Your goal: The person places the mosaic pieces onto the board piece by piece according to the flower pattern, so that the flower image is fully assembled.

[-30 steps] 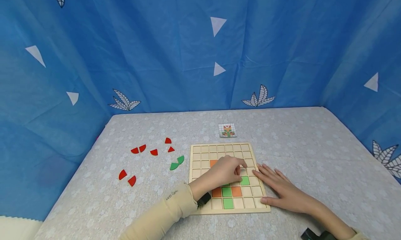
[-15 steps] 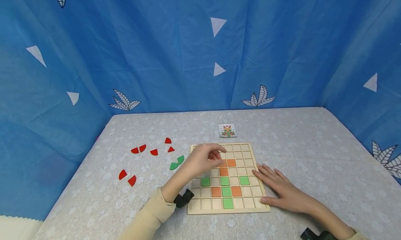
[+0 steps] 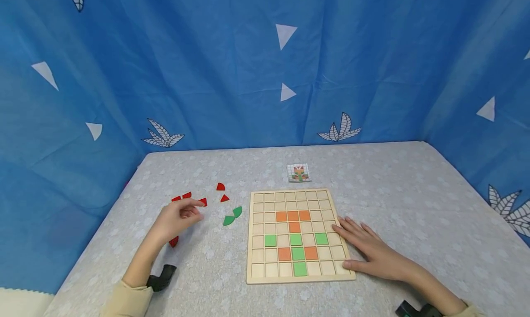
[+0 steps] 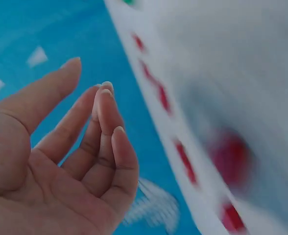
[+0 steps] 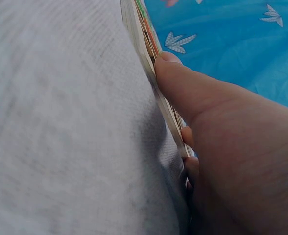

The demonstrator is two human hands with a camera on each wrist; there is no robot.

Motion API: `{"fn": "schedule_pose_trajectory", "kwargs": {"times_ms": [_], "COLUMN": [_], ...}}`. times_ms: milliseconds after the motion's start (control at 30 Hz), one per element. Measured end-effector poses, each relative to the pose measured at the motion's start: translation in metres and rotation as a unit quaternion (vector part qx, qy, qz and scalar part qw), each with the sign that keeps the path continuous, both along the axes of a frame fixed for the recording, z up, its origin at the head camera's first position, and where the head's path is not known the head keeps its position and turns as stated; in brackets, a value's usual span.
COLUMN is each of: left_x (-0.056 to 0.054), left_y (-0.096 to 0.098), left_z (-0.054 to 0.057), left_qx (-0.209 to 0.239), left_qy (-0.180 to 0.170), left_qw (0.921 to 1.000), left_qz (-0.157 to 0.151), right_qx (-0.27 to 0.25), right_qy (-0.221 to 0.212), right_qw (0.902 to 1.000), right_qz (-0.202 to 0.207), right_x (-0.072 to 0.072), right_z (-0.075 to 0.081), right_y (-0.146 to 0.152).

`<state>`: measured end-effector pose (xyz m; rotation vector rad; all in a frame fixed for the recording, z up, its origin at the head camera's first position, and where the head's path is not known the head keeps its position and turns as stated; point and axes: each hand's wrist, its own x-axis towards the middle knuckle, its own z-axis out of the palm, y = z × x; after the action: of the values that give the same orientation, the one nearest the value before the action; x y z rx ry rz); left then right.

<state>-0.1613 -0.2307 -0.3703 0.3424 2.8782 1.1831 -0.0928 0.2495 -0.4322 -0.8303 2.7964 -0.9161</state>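
Swung leftward off the grid board since half a second ago, a person's left hand (image 3: 175, 218) hangs among loose pieces, thumb and fingers curved and apart. Nearer the viewer than these fingers is a partly hidden red piece (image 3: 174, 241). Well to their right, a square, pale wooden grid board (image 3: 283, 240) holds flat orange square tiles (image 3: 294, 227) and green square tiles (image 3: 297, 253). Its right edge meets the thumb and fingertips of the right hand (image 3: 366, 252), fingers straight and slightly spread. Just right of the left fingers lie two green quarter-circle pieces (image 3: 233, 216); at the index fingertip, a red flat piece (image 3: 203, 201), contact unclear. Beyond the fingers are more red pieces (image 3: 221, 187), then a small picture card (image 3: 298, 173) on the white-grey patterned table (image 3: 414, 193), and a blue curtain (image 3: 232, 77).
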Motion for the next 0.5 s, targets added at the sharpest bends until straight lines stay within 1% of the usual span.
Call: {"fn": "schedule_pose_trajectory", "kwargs": {"times_ms": [100, 167, 267, 367, 433, 500], "left_x": [0.007, 0.01, 0.013, 0.012, 0.012, 0.012], "left_y": [-0.035, -0.055, -0.077, -0.09, -0.093, -0.094], "left_z": [-0.009, -0.012, -0.016, -0.02, -0.023, -0.026], "left_qx": [-0.031, -0.053, -0.08, -0.083, -0.076, -0.072], "left_qy": [-0.017, -0.031, -0.05, -0.062, -0.066, -0.061], "left_qw": [0.9991, 0.9972, 0.9945, 0.994, 0.9943, 0.995], "left_qz": [0.025, 0.041, 0.047, 0.034, 0.033, 0.033], "right_qx": [0.0, -0.001, -0.004, -0.005, -0.003, 0.0], "right_qy": [0.004, 0.006, 0.005, 0.005, 0.006, 0.008], "right_qw": [1.0, 1.0, 1.0, 1.0, 1.0, 1.0], "right_qz": [0.001, 0.002, 0.002, 0.0, -0.001, -0.001], "right_x": [0.0, 0.001, 0.002, 0.002, 0.002, 0.002], "right_z": [0.0, -0.001, -0.001, -0.001, -0.001, -0.001], "right_y": [-0.001, -0.001, -0.001, 0.0, 0.0, 0.0]}}
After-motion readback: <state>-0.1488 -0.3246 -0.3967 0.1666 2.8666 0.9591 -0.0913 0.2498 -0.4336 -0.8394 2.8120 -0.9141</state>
